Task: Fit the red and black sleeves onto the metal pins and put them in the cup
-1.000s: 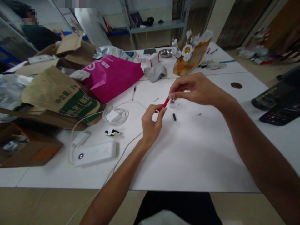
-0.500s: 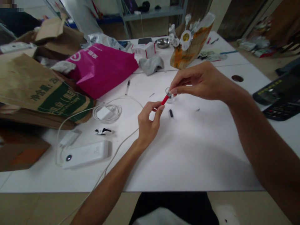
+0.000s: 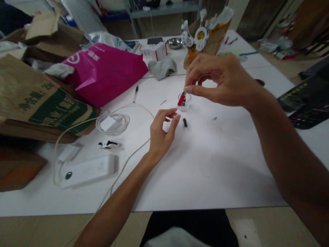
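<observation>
Between the thumb and fingertips of my right hand [image 3: 216, 80] hangs a short red stick with a metal end [image 3: 181, 99]. Its metal end is pinched and its red part points down and left; I cannot make out its exact kind. Just below and left of it, my left hand [image 3: 163, 132] has its thumb and fingers apart, holding nothing. A small clear cup [image 3: 184, 107] stands on the table behind the red stick. Nearer lies a small black-capped piece [image 3: 185, 122]. Small thin bits lie on either side, a grey one [image 3: 215, 118] and a pale one [image 3: 163, 102].
On the left are a white power bank [image 3: 88, 171], a coiled cable with charger [image 3: 110, 123], a clipper-like tool [image 3: 109, 144] and a pen [image 3: 135, 93]. Behind them stand a magenta bag [image 3: 110, 73] and a brown paper bag [image 3: 31, 92]. A black device [image 3: 308, 99] is at right.
My left hand has let go of the red stick, its fingers now apart. My right hand has kept the stick, now hanging more steeply in front of the cup. The view has shifted slightly.
</observation>
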Demonstrator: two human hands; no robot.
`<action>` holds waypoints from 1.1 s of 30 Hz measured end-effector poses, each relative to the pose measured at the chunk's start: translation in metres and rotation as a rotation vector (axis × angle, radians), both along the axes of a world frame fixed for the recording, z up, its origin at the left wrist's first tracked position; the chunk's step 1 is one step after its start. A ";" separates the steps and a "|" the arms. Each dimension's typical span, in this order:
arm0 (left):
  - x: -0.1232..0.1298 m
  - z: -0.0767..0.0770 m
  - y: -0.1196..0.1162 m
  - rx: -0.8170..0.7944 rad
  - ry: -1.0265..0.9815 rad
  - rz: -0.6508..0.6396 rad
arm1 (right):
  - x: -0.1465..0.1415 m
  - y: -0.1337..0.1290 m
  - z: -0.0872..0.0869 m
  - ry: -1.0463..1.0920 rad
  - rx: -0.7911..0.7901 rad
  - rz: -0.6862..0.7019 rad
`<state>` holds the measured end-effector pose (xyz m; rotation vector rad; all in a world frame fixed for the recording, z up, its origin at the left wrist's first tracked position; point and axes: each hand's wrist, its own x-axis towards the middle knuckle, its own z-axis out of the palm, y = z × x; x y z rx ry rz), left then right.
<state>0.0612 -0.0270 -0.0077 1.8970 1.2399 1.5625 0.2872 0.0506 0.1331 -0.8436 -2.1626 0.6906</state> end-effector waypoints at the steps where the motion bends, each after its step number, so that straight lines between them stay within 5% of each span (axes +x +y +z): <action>1: 0.000 0.000 0.000 0.000 0.000 0.006 | 0.003 0.002 0.001 0.005 0.039 -0.011; 9: 0.003 0.002 -0.002 0.001 0.024 0.004 | 0.018 0.027 -0.012 0.021 0.140 -0.153; 24: 0.003 0.002 -0.003 0.017 0.051 -0.018 | 0.012 0.072 -0.062 -0.025 0.130 -0.145; 33: 0.003 0.003 -0.003 0.019 0.055 -0.026 | 0.010 0.079 -0.076 -0.054 0.103 -0.133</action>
